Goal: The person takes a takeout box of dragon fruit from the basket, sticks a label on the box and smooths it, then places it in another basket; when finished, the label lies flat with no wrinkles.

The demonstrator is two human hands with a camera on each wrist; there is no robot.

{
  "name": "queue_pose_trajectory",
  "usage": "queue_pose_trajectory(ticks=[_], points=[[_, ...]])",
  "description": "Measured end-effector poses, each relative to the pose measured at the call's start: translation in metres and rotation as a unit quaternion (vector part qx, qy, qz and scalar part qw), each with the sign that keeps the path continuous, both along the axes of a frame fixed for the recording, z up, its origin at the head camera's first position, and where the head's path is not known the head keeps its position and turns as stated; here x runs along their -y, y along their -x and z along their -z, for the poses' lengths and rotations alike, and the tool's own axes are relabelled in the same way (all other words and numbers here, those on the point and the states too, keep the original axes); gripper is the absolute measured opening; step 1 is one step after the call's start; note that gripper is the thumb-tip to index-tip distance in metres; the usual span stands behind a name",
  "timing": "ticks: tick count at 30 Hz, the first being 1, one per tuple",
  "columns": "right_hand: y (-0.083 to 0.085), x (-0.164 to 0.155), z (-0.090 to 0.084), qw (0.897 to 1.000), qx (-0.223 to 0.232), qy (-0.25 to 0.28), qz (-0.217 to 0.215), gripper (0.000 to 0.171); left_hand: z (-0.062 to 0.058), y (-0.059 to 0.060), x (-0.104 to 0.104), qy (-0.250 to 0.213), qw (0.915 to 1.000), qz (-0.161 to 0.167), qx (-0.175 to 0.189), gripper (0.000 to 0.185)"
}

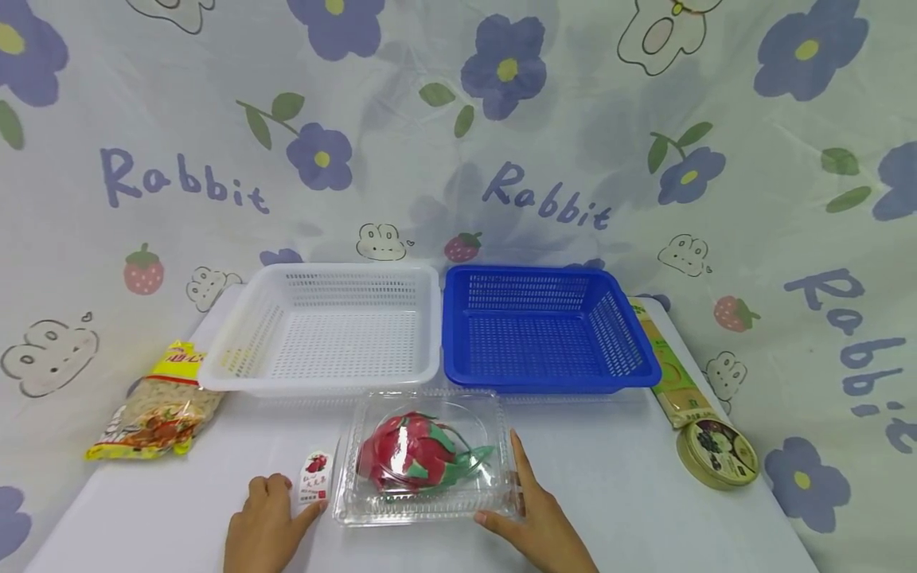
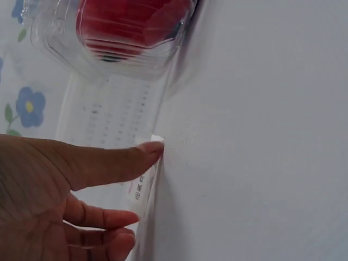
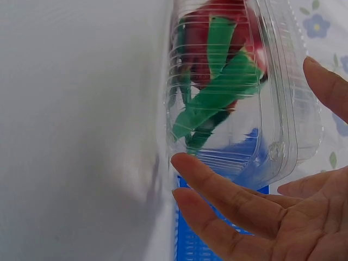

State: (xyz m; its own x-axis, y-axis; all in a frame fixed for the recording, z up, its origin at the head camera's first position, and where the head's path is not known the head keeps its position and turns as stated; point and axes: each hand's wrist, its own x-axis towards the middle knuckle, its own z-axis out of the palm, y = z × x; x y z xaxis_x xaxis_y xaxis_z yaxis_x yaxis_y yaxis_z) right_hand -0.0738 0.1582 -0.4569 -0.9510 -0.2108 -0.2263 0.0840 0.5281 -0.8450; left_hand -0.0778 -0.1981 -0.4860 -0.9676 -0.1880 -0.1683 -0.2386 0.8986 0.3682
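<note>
A clear plastic clamshell box stands closed on the white table with a red and green dragon fruit inside. To its left is a small white label card with a red fruit picture and printed characters. My left hand holds this card between thumb and fingers; the left wrist view shows the thumb against its edge. At the box's right side is my right hand, fingers extended and spread, the thumb near the front rim. The right wrist view shows the fingers loosely beside the box wall.
Behind the box stand a white basket and a blue basket, side by side. A yellow-topped food bag lies at the left. Along the right edge are a green-and-yellow packet and a round tin. A patterned cloth hangs behind.
</note>
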Motion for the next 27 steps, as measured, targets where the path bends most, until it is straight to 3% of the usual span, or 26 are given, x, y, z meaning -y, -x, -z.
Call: queue_pose_trajectory(ticks=[7, 16, 21, 27], points=[[-0.001, 0.002, 0.000, 1.000, 0.001, 0.006, -0.014, 0.110, 0.000, -0.007, 0.002, -0.029, 0.9995, -0.012, 0.007, 0.039], [-0.001, 0.004, -0.002, 1.000, -0.008, -0.004, -0.024, 0.110, -0.002, -0.011, 0.000, -0.060, 0.9978, -0.019, -0.022, 0.026], [0.000, 0.002, -0.002, 1.000, 0.000, -0.006, -0.024, 0.110, -0.002, -0.006, 0.002, -0.097, 0.9946, -0.024, -0.025, 0.030], [-0.002, -0.003, -0.001, 1.000, 0.004, -0.009, -0.002, 0.110, -0.001, 0.006, -0.001, -0.193, 0.9799, -0.037, -0.034, 0.045]])
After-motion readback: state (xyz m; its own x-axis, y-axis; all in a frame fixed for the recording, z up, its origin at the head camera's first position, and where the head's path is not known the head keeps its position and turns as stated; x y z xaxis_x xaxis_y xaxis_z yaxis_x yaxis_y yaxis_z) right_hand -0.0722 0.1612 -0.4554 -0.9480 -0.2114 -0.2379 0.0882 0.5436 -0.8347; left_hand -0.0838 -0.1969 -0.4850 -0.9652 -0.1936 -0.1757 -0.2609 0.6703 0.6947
